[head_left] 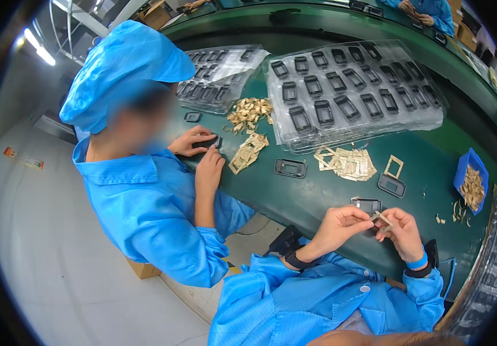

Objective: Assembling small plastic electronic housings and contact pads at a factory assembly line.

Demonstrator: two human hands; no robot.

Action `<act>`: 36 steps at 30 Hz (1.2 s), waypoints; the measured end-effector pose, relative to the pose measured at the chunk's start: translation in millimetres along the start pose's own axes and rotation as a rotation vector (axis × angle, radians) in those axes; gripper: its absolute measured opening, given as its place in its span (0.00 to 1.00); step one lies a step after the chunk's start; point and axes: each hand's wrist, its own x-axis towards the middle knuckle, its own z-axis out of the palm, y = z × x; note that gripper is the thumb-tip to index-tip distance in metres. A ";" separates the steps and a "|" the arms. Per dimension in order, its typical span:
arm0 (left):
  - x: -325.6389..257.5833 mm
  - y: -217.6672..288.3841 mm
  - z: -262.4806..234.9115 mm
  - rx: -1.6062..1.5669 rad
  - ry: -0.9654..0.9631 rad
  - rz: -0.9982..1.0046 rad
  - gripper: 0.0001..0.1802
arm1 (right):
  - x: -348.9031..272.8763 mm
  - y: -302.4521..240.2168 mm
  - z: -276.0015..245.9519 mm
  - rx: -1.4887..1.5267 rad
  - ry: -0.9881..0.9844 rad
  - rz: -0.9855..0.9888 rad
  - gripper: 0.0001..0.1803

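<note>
My left hand [343, 226] and my right hand [403, 232] meet over the table's near edge, fingertips pinched on a small cream-coloured frame piece [384, 221]. The piece is tilted and partly hidden by my fingers. Just beyond my fingertips lies a black rectangular housing [367, 204], its near side covered by my hands. Farther right, another black housing [392, 185] rests on the green table, with a thin cream frame [394, 166] touching its far edge. A third black housing [290, 168] lies to the left, near a pile of flat cream frames [349, 164].
A transparent tray [369, 124] of black housings spans the far side. At right stands a blue bin [463, 167] of curled cream scraps. On my left a co-worker [145, 190] in blue handles a black part, near heaped scraps [249, 112] and cream frames [249, 151].
</note>
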 end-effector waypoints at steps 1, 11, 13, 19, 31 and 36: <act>0.7 3.2 0.6 -0.040 0.050 -0.030 0.09 | 1.6 -3.4 3.0 -0.003 -0.011 -0.002 0.12; 0.9 25.7 -5.2 -0.038 -0.070 -0.229 0.10 | 10.9 -14.6 -7.3 -0.150 -0.013 -0.037 0.06; 6.6 24.3 -16.1 -0.084 -0.100 -0.315 0.12 | 11.4 -21.2 -8.0 -0.165 -0.063 -0.033 0.07; 10.1 35.5 -19.6 -0.009 -0.253 -0.415 0.11 | 20.6 -32.4 -4.1 -0.536 -0.124 -0.125 0.05; 11.5 21.8 -11.3 -0.031 -0.172 -0.400 0.08 | 30.2 -41.4 16.5 -0.917 -0.036 -0.462 0.16; 7.5 28.8 -15.4 -0.053 0.011 -0.311 0.08 | 34.5 -30.3 27.5 -0.781 0.109 -0.568 0.14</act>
